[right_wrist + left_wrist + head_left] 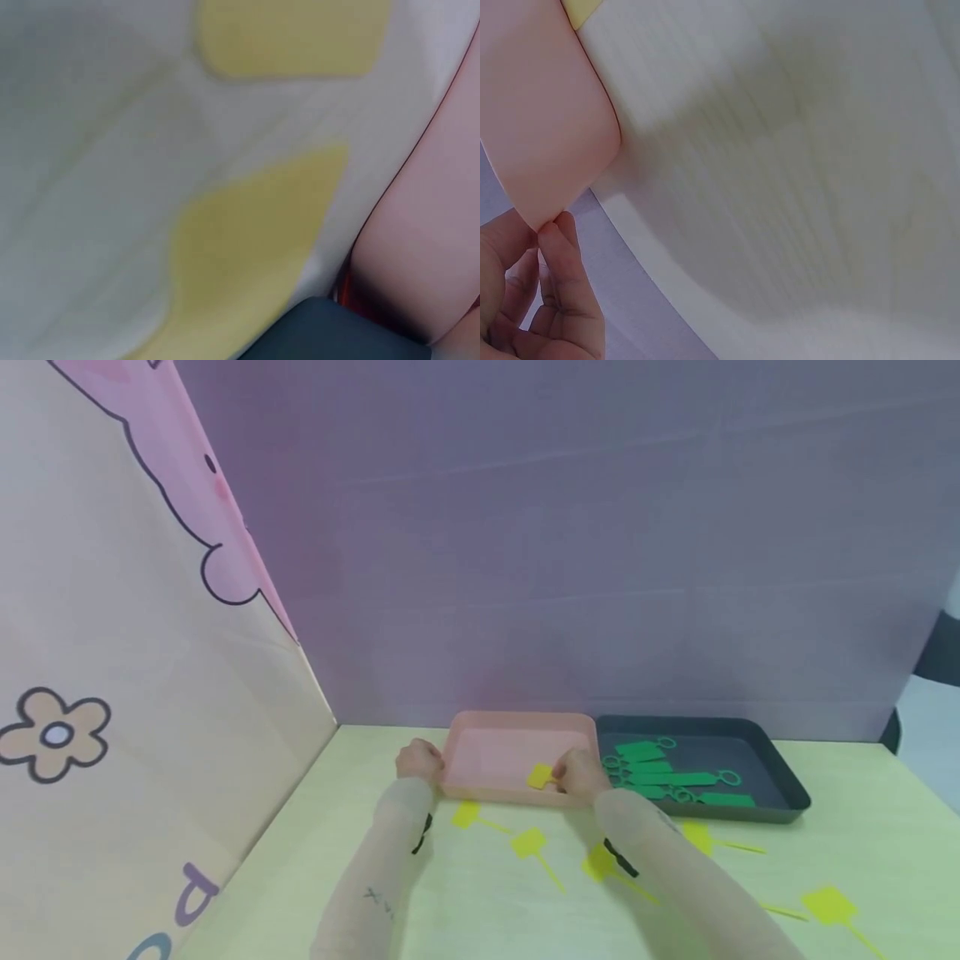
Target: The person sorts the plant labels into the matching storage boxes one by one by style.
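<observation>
At the left end of the pink tray, my left hand pinches its rim; in the left wrist view, thumb and finger meet at the tray's corner. My right hand is over the tray's near right part. It pinches the thin tail of a yellow square tag, whose flat head points left above the tray floor. On the table in front lie several more such tags, among them one near the tray and one further right. The right wrist view does not show the held tag.
A dark grey tray stands against the pink tray's right side and holds several green tags with ring ends. The pale wooden table is bounded by a grey-purple wall behind and a printed white panel on the left.
</observation>
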The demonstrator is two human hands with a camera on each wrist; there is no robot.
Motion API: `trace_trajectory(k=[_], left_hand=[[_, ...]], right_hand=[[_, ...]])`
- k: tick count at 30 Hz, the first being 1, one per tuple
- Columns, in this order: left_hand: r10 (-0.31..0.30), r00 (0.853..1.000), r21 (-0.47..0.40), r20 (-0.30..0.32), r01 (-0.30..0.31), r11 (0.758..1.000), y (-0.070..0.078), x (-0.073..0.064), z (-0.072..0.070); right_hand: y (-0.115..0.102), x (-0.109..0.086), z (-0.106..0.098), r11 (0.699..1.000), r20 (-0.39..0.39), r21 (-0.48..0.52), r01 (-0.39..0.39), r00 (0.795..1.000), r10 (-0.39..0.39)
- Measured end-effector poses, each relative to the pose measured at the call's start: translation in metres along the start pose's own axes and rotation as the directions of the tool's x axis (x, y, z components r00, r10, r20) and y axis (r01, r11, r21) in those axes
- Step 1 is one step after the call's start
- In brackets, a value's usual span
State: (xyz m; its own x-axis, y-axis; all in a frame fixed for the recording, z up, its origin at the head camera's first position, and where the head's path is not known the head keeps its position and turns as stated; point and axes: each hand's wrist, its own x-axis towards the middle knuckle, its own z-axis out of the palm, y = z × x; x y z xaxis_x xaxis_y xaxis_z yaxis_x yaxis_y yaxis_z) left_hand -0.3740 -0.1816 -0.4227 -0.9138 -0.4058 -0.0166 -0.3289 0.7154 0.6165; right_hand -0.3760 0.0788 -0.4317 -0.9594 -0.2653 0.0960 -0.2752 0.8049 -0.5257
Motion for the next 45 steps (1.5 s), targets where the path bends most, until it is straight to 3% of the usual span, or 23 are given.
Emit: trace_trajectory(k=[5,11,18,24,31,40,45], left_hand=[[-0.006,1.000,-0.001,0.009,0.006,1.000,0.001,0.003,0.002],[0.030,0.999,0.022,-0.020,-0.029,0.999,-0.001,0.003,0.004],[0.056,0.998,0.019,-0.015,-0.056,0.998,-0.007,0.005,0.004],[0.056,0.998,0.027,-0.019,-0.056,0.998,-0.010,0.003,0.002],[0.076,0.997,0.026,-0.021,-0.075,0.997,-0.008,0.002,0.002],[0.034,0.999,0.020,0.003,-0.034,0.999,-0.010,0.009,0.003],[0.054,0.998,0.009,0.013,-0.054,0.999,-0.009,0.007,-0.001]], right_hand=[[0.002,-0.001,-0.001,1.000,-0.010,-0.011,0.028,1.000,-0.028],[0.004,-0.011,-0.005,0.995,-0.028,0.065,0.078,0.997,-0.077],[0.008,-0.035,-0.029,0.983,-0.014,0.134,0.122,0.993,-0.121],[0.012,-0.054,-0.056,0.982,0.050,0.179,0.057,0.997,-0.067],[0.026,-0.074,-0.083,0.990,0.051,0.137,0.031,0.998,-0.039],[0.049,-0.105,-0.103,0.988,0.063,0.153,-0.007,0.998,-0.003],[0.064,-0.125,-0.116,0.992,0.056,0.126,-0.005,0.998,-0.002]])
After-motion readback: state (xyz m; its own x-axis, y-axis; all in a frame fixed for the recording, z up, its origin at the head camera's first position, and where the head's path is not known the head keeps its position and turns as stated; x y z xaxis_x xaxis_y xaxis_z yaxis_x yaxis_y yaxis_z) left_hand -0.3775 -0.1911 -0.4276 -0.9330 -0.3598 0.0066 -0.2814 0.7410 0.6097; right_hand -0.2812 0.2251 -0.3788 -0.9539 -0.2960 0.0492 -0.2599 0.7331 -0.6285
